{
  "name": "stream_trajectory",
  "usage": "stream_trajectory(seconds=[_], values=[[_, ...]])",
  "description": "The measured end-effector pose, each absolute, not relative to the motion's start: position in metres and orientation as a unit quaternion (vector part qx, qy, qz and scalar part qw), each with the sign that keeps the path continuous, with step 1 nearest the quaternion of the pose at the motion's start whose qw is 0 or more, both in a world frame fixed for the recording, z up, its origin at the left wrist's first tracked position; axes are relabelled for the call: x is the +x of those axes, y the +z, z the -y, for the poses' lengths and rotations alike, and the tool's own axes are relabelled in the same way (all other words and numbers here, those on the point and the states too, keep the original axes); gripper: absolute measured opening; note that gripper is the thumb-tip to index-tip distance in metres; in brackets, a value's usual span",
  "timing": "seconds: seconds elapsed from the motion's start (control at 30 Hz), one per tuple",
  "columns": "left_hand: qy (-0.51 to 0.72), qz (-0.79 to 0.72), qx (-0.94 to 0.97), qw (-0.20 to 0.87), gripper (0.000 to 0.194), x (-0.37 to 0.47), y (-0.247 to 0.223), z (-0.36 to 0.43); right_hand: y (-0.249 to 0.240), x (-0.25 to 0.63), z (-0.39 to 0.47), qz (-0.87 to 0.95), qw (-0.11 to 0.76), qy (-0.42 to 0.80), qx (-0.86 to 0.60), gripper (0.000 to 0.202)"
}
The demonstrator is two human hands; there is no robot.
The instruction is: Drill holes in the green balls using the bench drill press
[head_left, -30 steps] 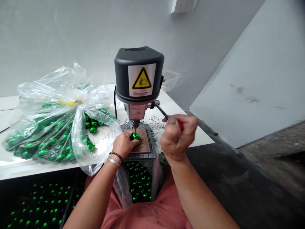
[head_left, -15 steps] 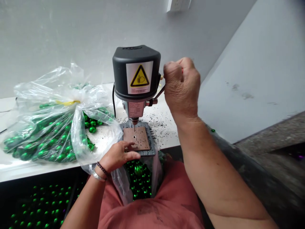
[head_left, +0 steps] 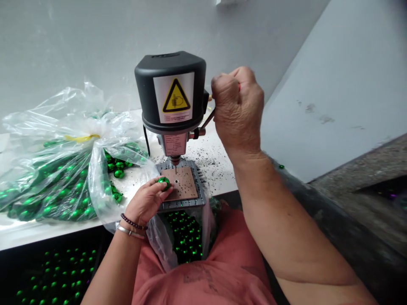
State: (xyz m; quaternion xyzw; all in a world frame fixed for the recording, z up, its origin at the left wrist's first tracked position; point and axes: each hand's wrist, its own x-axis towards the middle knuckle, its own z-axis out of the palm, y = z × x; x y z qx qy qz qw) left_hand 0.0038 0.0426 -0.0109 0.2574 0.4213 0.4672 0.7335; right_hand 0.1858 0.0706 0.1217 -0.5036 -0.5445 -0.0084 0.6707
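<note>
While the right hand (head_left: 238,112) clenches the dark metal lever (head_left: 208,119) right of the black-hooded drill press (head_left: 170,91), the left hand (head_left: 148,199) pinches a shiny green ball (head_left: 163,183) by the left edge of the flat brown board (head_left: 186,191) beneath that press, left of which lies a clear plastic bag (head_left: 57,114).

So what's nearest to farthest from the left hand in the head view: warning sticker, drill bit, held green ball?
1. Green ball: in the left hand.
2. Drill bit: right of the ball.
3. Warning sticker: high on the machine.
</note>
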Motion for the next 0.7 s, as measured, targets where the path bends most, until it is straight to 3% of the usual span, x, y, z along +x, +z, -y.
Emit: stream_trajectory(seconds=[0.07,0.27,0.43,0.7], values=[[0.451,-0.449,0.303,0.71,0.014,0.005,-0.014,-0.044,0.124,0.187,-0.073,0.549,0.666,-0.012,-0.505,0.028],[0.387,-0.544,0.461,0.585,0.041,0.009,-0.019,-0.055,0.135,0.192,-0.096,0.543,0.633,0.015,-0.552,0.034],[0.351,-0.565,0.518,0.538,0.043,0.014,-0.015,-0.06,0.137,0.192,-0.105,0.539,0.645,0.013,-0.542,0.032],[0.329,-0.551,0.535,0.55,0.046,0.019,-0.032,-0.071,0.132,0.192,-0.105,0.54,0.667,0.025,-0.512,0.033]])
